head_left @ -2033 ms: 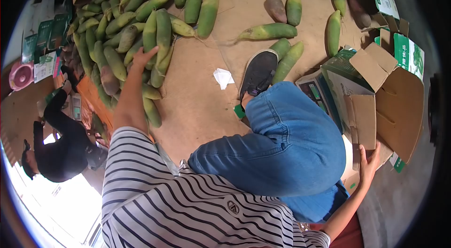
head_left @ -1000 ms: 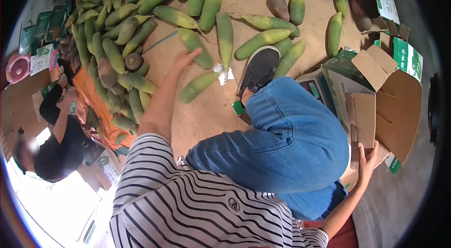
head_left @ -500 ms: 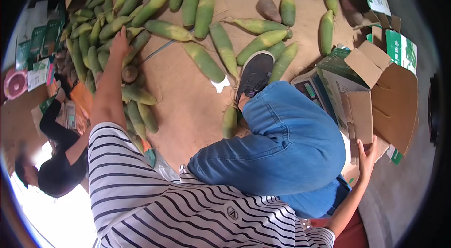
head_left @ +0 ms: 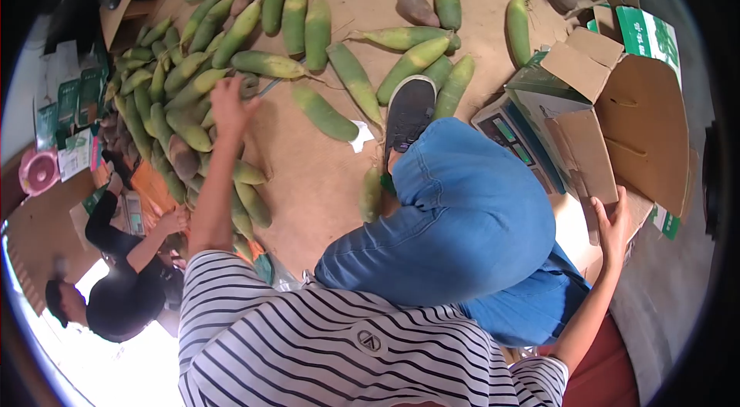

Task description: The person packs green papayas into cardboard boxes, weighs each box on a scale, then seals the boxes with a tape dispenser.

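My left hand reaches out over the near edge of a big pile of long green vegetables, fingers spread, with nothing in its grip. Several loose vegetables lie on the brown floor sheet closer to me, one right of the hand and one beside my blue-jeaned knee. My right hand rests flat against the lower flap of an open cardboard box, fingers apart.
My black shoe stands among the loose vegetables, next to a white paper scrap. Purple-brown tubers lie at the back. A printed green carton sits by the box. A person in black crouches lower left.
Over two seconds my left hand swept several vegetables from the pile toward my shoe, then went back; it now sits nearer the pile's right edge. My right hand stayed on the box.
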`<state>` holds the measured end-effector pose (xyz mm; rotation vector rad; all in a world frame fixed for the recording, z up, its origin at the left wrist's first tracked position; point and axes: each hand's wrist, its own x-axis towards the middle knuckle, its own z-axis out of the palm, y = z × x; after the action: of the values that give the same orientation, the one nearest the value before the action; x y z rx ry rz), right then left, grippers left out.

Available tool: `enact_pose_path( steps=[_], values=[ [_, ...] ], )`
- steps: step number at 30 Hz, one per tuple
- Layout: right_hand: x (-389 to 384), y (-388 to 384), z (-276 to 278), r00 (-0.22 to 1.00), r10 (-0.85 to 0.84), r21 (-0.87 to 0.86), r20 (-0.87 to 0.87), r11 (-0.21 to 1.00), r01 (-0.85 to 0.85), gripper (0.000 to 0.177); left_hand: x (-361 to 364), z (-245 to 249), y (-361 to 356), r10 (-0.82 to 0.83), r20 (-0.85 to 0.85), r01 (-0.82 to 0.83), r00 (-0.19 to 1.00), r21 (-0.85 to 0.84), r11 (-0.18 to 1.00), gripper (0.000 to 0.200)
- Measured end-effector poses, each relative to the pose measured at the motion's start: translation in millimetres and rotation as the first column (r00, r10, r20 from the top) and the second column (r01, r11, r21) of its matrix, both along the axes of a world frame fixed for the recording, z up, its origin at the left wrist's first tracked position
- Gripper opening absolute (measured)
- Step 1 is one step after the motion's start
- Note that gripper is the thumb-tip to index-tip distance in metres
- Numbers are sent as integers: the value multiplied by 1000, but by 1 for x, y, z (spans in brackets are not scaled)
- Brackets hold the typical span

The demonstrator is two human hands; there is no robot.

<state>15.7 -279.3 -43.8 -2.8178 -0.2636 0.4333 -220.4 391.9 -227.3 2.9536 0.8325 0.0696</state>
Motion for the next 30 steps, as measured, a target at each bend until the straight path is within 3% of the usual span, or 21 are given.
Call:
enact_pose_path(
  steps=[1, 3, 4, 7, 10, 11, 13, 14, 15, 17, 18, 20, 22, 25, 26, 28, 30],
  values=[
    [0, -2, -2, 1000, 9, 11, 6, 1000, -9, 37, 11, 4, -21, -18, 56, 20, 998, -37, 999, 56],
    [0, -4, -2, 1000, 8, 11, -3, 1000, -8, 36, 39, -12, -63, 61, 302, 29, 951, -284, 958, 56],
    [-1, -2, -2, 1000, 9, 2, -4, 1000, -9, 36, 60, 1, -99, 113, 283, 8, 952, -394, 919, 54],
    [-2, 2, 2, 1000, 4, -18, -4, 1000, -4, 37, 106, 7, -172, -68, 396, 228, 916, -372, 900, 55],
    [-3, -1, 2, 1000, -12, -26, -12, 1000, 12, 40, 127, 24, -188, -82, 490, 308, 868, -401, 863, 57],
    [-3, -1, 2, 1000, -20, -39, -14, 999, 20, 41, 127, 29, -177, -89, 483, 366, 871, -517, 774, 56],
    [-2, -1, 0, 999, -38, -42, -20, 998, 37, 42, 117, 29, -149, 136, 447, 238, 884, -681, 693, 55],
    [-1, -3, -1, 998, -47, -36, -29, 998, 46, 43, 110, 21, -121, 235, 375, 97, 897, -685, 722, 53],
    [-1, -6, -2, 998, -55, -32, -40, 998, 54, 44, 99, 5, -83, 336, 303, -46, 892, -677, 735, 52],
    [0, -11, -4, 997, -66, -39, -50, 997, 64, 57, 49, -58, 7, 97, 270, -36, 958, -223, 974, 45],
    [-1, -12, -5, 996, -72, -46, -57, 997, 70, 64, 24, -66, 33, 138, 61, -127, 989, -158, 979, 53],
    [-4, -6, -2, 987, -149, -72, -59, 987, 145, 51, -12, -74, 68, 255, -344, -271, 904, 0, 963, 65],
    [-5, 0, -1, 983, -175, -72, -53, 983, 171, 44, -36, -71, 79, 272, -520, -219, 810, 163, 962, 75],
    [-5, 3, 1, 989, -144, -33, -35, 989, 143, 43, -55, -94, 101, 221, -512, -227, 830, 52, 972, 76],
    [-5, 0, -1, 990, -136, -13, -27, 991, 135, 42, -56, -106, 103, 258, -555, -256, 791, 83, 963, 76],
    [-4, -5, -4, 991, -132, -7, -18, 991, 132, 40, -26, -79, 90, 341, -631, -309, 696, 165, 937, 75],
    [-4, -5, -3, 988, -153, -40, -9, 988, 152, 38, -12, -70, 76, 290, -695, -236, 658, 176, 956, 65]
  ],
)
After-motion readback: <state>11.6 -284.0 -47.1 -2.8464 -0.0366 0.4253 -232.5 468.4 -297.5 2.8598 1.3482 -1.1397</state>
